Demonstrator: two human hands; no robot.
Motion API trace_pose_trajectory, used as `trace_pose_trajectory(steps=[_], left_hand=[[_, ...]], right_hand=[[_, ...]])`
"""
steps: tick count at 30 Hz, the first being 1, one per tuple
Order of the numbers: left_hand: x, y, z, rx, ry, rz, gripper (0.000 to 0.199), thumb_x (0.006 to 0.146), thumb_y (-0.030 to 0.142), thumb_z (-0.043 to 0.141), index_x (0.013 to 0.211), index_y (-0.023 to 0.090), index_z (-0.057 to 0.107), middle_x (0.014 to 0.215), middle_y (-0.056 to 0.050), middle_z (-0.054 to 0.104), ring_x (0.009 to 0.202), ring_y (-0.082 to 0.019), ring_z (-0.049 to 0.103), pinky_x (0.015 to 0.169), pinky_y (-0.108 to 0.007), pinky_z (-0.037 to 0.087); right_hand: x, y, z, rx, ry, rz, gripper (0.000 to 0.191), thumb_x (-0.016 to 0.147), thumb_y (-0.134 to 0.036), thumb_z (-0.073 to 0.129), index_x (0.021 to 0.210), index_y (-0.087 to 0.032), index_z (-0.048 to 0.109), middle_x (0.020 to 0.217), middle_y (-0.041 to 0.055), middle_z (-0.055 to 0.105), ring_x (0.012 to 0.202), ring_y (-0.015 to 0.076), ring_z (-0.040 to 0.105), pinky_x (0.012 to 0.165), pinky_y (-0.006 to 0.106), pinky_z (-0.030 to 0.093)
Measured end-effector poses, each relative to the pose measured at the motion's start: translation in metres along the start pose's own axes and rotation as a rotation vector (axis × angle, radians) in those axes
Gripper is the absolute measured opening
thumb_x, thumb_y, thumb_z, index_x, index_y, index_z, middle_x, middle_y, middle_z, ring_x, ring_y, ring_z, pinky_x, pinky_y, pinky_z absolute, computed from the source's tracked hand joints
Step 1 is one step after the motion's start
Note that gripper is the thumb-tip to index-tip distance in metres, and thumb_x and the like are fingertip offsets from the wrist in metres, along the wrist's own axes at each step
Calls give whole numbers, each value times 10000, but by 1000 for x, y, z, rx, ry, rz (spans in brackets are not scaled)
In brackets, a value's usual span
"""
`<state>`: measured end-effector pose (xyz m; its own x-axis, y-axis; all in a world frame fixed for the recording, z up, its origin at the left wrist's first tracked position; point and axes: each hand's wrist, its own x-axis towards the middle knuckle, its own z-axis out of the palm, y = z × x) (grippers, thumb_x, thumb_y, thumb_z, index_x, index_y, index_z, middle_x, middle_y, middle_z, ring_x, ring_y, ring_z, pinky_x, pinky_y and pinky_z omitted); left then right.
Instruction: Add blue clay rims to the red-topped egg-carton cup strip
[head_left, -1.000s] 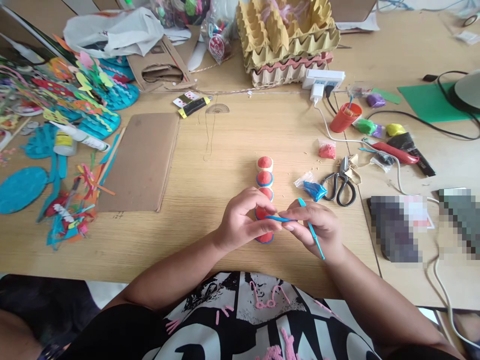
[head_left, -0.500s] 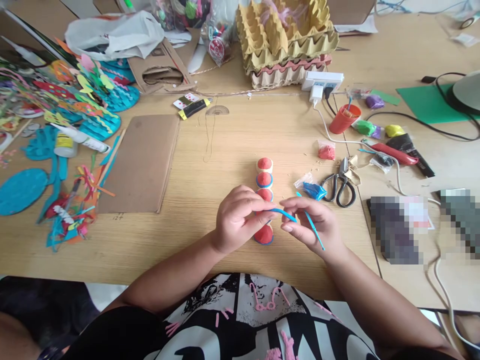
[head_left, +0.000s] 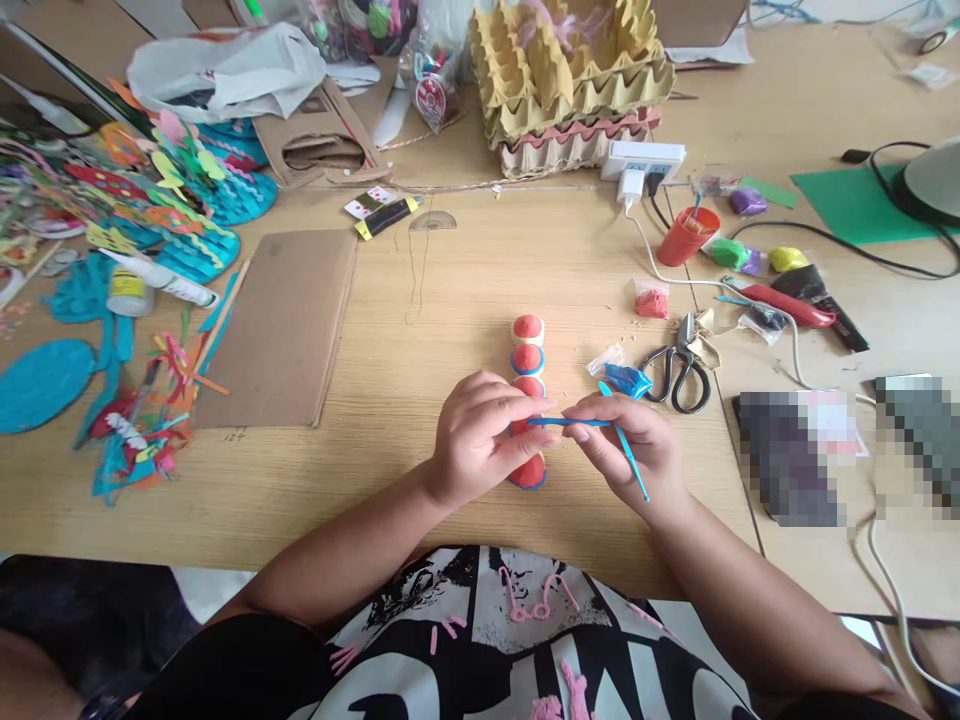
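A thin blue clay strip (head_left: 555, 422) stretches level between my two hands. My left hand (head_left: 484, 430) pinches its left end between thumb and fingers. At its right end my right hand (head_left: 626, 445) pinches it too, with a light blue tool (head_left: 631, 463) also held, slanting down across the fingers. Below and behind the hands stands a row of several white pieces with red domes (head_left: 528, 359), some rimmed in blue; the hands partly cover the middle of the row. An opened packet of blue clay (head_left: 628, 380) lies just beyond my right hand.
Black-handled scissors (head_left: 679, 370), a red clay packet (head_left: 651, 299) and a red cup (head_left: 688, 236) are to the right, near a white cable. Brown cardboard (head_left: 274, 325) and colourful craft scraps (head_left: 150, 430) lie left. Egg trays (head_left: 570, 90) are stacked at the back.
The blue strip, which sloped down to the right with its right end free, is now level and pinched by my right hand. The tool has shifted slightly.
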<state>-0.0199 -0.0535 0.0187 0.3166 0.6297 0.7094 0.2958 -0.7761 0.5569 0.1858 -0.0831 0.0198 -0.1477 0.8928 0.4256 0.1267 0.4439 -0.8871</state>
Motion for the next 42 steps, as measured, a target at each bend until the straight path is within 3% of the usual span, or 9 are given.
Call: trace_pose_trajectory(steps=[3, 11, 16, 22, 28, 32, 36, 42], left_hand=[[-1, 2, 2, -24, 2, 3, 339, 887, 344, 817, 1191, 226, 723, 942, -21, 801, 811, -163, 668, 781, -322, 540], [-3, 3, 5, -18, 3, 5, 291, 856, 134, 819, 1129, 202, 744, 923, -19, 793, 835, -158, 667, 799, -311, 546], [0, 4, 3, -14, 20, -3, 222, 875, 140, 804, 1082, 194, 745, 890, -16, 778, 812, -148, 663, 784, -308, 538], [-1, 4, 5, -49, -10, -11, 338, 858, 129, 819, 1165, 218, 712, 975, -22, 787, 870, -161, 665, 825, -325, 537], [-2, 5, 5, -1, -8, -7, 185, 890, 176, 795, 1063, 199, 734, 904, -26, 753, 841, -162, 650, 801, -326, 524], [-2, 5, 4, 26, -25, -1, 89, 959, 245, 722, 1035, 199, 732, 893, -33, 750, 833, -168, 645, 799, -336, 513], [-3, 5, 3, 61, -55, 2, 119, 1000, 301, 663, 1007, 202, 729, 873, -39, 750, 821, -180, 632, 794, -352, 503], [-2, 4, 6, 71, -6, 6, 144, 912, 171, 768, 1041, 212, 716, 911, -22, 750, 851, -165, 647, 808, -328, 522]], right_hand=[[0, -1, 2, 0, 44, 30, 174, 902, -141, 768, 1006, -280, 777, 889, -23, 824, 763, 104, 755, 713, 214, 594], [-2, 2, 2, 66, -12, 97, 107, 904, -235, 789, 1003, -274, 793, 868, -12, 818, 732, 112, 732, 673, 231, 568], [0, 1, -1, 53, -24, 80, 94, 915, -215, 770, 999, -256, 780, 847, -3, 809, 696, 119, 710, 654, 247, 566], [-2, 2, 0, -59, -19, 8, 79, 921, -182, 748, 967, -246, 762, 829, -1, 786, 690, 116, 685, 662, 251, 542], [-1, 4, 0, -40, -56, -17, 62, 930, -175, 720, 889, -221, 723, 765, -3, 732, 650, 108, 640, 619, 244, 514], [-1, 6, 1, -43, -80, -20, 148, 963, -220, 684, 815, -215, 691, 709, -9, 698, 620, 107, 620, 597, 246, 496], [-2, 7, 2, -44, -97, -18, 245, 998, -256, 636, 760, -210, 666, 674, -10, 679, 608, 108, 613, 590, 249, 484], [0, 2, 4, -38, -60, 69, 79, 981, -242, 664, 915, -213, 697, 779, 3, 711, 663, 108, 614, 618, 248, 497]])
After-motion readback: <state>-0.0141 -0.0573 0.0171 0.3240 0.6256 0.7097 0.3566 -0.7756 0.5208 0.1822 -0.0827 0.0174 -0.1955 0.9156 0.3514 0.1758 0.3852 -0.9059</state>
